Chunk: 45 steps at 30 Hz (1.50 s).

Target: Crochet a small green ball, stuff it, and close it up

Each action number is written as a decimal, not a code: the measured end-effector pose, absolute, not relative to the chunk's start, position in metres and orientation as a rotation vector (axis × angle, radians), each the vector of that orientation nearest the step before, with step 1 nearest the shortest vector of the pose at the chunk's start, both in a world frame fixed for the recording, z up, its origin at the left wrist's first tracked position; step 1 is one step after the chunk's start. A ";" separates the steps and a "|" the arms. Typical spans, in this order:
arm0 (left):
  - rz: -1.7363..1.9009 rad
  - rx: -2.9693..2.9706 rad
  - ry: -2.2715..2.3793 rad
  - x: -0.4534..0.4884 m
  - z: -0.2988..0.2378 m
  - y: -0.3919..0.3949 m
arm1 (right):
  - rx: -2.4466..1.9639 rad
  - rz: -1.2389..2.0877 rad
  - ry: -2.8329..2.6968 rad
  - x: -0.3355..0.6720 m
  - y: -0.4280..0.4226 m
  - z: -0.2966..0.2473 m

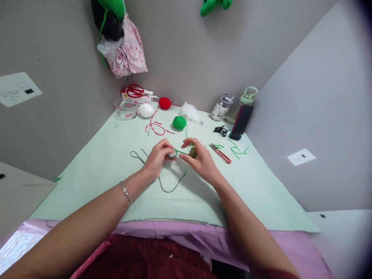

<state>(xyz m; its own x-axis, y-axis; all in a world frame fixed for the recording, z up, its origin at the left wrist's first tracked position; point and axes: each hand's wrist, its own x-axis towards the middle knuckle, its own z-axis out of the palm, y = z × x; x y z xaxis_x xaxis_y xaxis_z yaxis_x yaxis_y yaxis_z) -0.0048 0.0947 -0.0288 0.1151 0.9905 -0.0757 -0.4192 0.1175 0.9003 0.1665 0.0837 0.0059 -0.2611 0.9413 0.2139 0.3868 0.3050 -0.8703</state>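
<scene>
My left hand point(157, 158) is closed, pinching a small round piece point(172, 155) with a green rim and a pale middle over the middle of the table. A green yarn strand point(183, 152) runs taut from that piece to my right hand point(202, 161). The yarn passes among its curled fingers, while the thumb and forefinger tips stand apart. Whether a hook or needle is in this hand I cannot make out. Behind the hands lies a green yarn ball point(179, 123) with a strand trailing toward them. Below them a dark cord point(167, 192) curves across the cloth.
Orange-handled snips point(222, 154) lie right of my hands, near green yarn scraps point(238, 150) and a black hair claw point(221, 130). Farther back are a red yarn ball point(165, 103), white ball point(146, 110), fluffy stuffing point(189, 111), plastic bowl point(126, 112), red scissors point(136, 91) and bottle point(232, 113).
</scene>
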 end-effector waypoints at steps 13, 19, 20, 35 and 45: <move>1.184 0.855 0.777 0.000 -0.028 0.091 | -1.325 1.110 -1.711 0.156 0.089 -0.001; 1.145 0.900 0.740 -0.002 -0.026 0.089 | -1.323 1.146 -1.653 0.163 0.092 0.004; 1.147 0.909 0.750 -0.002 -0.027 0.089 | -1.315 1.158 -1.668 0.165 0.092 0.006; 1.345 1.124 1.038 0.001 -0.035 0.101 | -1.338 1.107 -1.732 0.152 0.083 0.000; 1.348 1.218 0.952 -0.001 -0.026 0.091 | -1.350 1.136 -1.684 0.159 0.096 -0.012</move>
